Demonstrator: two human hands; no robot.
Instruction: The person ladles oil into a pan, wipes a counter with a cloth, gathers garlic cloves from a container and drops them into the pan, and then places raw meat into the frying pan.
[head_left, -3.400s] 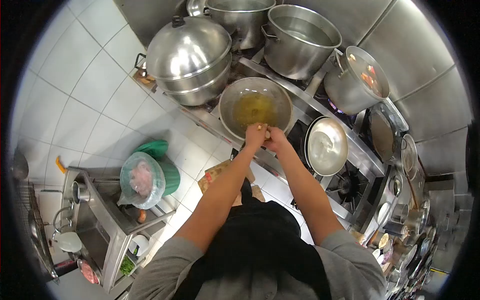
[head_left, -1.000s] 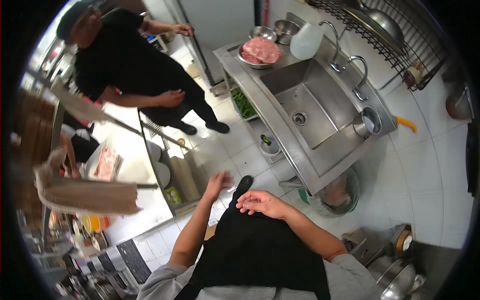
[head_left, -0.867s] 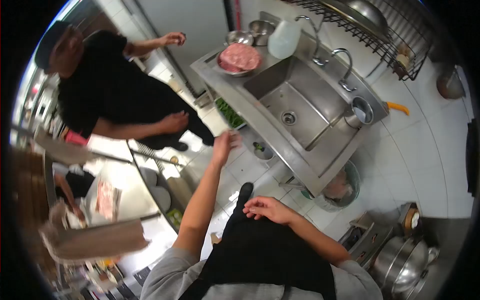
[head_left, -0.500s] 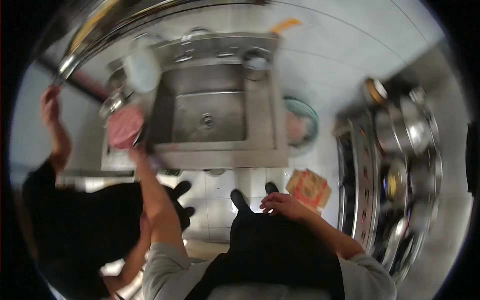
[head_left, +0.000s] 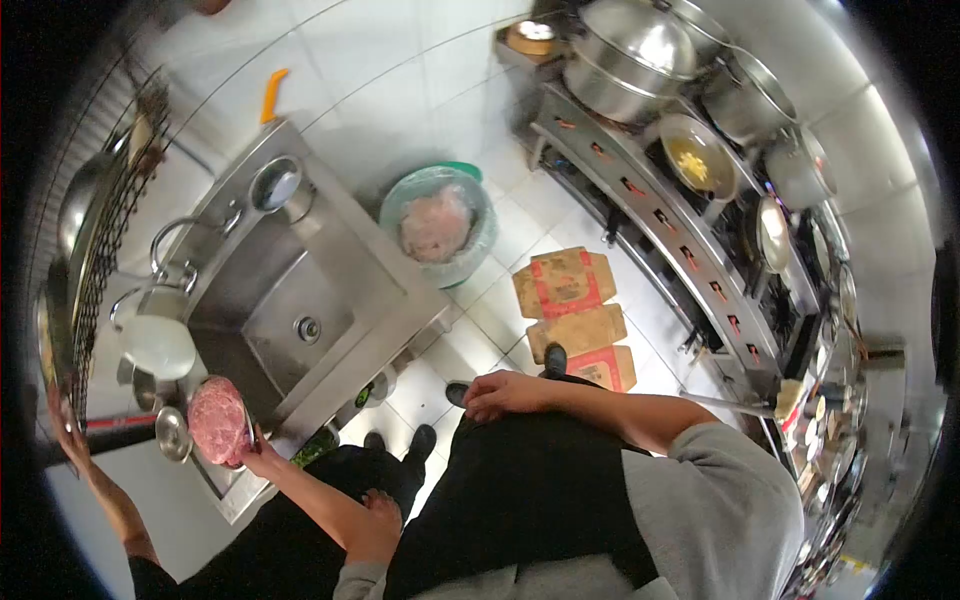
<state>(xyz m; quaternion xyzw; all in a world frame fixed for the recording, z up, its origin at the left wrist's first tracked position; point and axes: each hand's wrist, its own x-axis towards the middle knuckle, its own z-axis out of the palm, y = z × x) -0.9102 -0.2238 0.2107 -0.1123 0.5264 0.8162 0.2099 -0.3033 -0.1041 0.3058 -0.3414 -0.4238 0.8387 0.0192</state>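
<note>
The left hand (head_left: 262, 457) has the edge of a bowl (head_left: 249, 428) pinched, thumb along the rim, the fingers going out of sight underneath; the right hand (head_left: 500, 394) hangs in front of the apron (head_left: 490, 500), holding nothing, fingers loosely bent. From the head view, the one I have, the bowl is heaped with pink meat (head_left: 218, 420) and sits over the corner of the sink counter (head_left: 345, 245), just beside a small metal bowl (head_left: 173, 433) and near a white jug (head_left: 158, 346). I can't tell whether it rests there or is lifted. I'd judge the step in hand to be taking hold of the bowl; moving it would call for a firm, level grip, maybe the free hand too. A co-worker in black (head_left: 290, 525) stands close by that arm. As for writing, the flattened cardboard (head_left: 565, 285) on the floor carries red print, but no brand or word I can read.
</note>
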